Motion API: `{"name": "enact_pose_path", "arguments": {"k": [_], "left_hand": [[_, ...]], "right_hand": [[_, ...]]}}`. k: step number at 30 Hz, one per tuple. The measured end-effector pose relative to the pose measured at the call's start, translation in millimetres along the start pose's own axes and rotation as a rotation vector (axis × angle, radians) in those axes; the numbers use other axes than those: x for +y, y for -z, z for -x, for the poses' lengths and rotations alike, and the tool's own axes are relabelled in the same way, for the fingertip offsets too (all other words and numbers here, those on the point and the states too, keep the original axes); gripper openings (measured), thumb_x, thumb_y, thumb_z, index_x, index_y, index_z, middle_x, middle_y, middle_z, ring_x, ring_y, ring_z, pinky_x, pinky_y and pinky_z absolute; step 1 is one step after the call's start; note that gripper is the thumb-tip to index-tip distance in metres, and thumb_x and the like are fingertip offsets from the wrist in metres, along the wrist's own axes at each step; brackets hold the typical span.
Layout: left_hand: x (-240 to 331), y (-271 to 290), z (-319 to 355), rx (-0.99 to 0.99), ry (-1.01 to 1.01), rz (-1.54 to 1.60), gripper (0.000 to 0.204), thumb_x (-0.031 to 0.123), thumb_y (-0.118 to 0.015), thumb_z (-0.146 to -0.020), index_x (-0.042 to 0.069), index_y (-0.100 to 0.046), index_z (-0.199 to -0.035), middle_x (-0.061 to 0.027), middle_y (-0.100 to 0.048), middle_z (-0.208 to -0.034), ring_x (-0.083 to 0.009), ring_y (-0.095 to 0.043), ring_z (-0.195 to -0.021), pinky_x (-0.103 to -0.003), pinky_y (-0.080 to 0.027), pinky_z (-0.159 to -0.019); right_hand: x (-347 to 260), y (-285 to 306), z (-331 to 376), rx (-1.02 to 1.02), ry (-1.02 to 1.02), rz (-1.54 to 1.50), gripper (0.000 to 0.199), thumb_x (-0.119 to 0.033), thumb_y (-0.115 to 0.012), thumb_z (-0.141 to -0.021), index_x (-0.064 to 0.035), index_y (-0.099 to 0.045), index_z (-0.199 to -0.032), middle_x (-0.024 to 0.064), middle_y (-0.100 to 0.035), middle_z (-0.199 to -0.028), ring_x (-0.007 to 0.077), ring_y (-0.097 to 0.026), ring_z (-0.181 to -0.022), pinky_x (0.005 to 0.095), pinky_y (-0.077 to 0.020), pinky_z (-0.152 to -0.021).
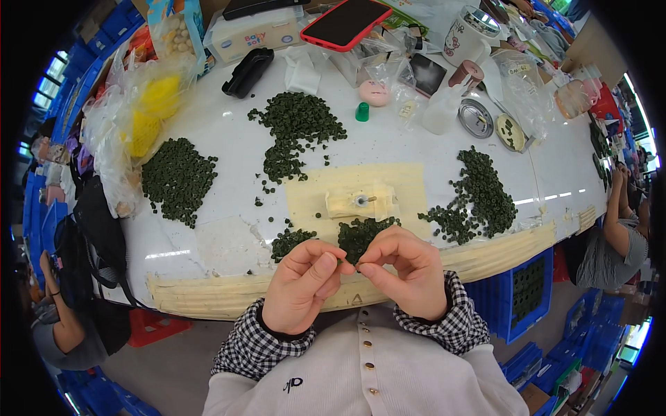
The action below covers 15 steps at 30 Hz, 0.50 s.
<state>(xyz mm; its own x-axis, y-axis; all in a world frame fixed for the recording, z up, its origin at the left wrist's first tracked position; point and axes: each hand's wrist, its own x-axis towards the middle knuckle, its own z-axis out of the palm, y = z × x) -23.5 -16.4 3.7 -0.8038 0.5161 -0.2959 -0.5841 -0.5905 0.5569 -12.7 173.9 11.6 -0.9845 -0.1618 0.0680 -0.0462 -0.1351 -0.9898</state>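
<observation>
Close to the table's front edge, both my hands work with their fingertips almost touching. My left hand is closed in a pinch on a small dark green piece, mostly covered by the fingers. My right hand pinches with thumb and forefinger; whatever lies between them is too small to make out. Just beyond the fingers is a small heap of dark green round pieces, with another heap to its left. Behind them a taped block with a metal pin sits on a beige taped patch.
Larger heaps of the green pieces lie at the left, back middle and right. A red-edged phone, round tin, green thimble-like cap and plastic bags line the back. Blue crates stand below right.
</observation>
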Motion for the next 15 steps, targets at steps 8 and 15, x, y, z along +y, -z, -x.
{"name": "enact_pose_path", "arguments": {"k": [8, 15], "left_hand": [[-2, 3, -1, -0.011, -0.027, 0.002, 0.013, 0.006, -0.058, -0.092, 0.003, -0.062, -0.104, -0.0093, -0.068, -0.094, -0.0028, -0.044, -0.059, -0.018, -0.031, -0.051], [-2, -6, -1, 0.066, -0.058, -0.11, 0.014, 0.005, -0.064, -0.087, 0.005, -0.063, -0.101, -0.0088, -0.068, -0.091, -0.0042, -0.044, -0.059, -0.02, -0.032, -0.053]], "right_hand": [[0, -1, 0, 0.003, -0.026, -0.053, 0.012, 0.005, -0.063, -0.082, 0.0041, -0.062, -0.094, 0.0079, -0.056, -0.094, 0.0115, -0.059, -0.085, 0.023, -0.0532, -0.076], [-3, -3, -1, 0.055, 0.052, 0.102, 0.012, 0.005, -0.065, -0.078, 0.0027, -0.064, -0.091, 0.0079, -0.058, -0.09, 0.0127, -0.061, -0.079, 0.0237, -0.0527, -0.071]]}}
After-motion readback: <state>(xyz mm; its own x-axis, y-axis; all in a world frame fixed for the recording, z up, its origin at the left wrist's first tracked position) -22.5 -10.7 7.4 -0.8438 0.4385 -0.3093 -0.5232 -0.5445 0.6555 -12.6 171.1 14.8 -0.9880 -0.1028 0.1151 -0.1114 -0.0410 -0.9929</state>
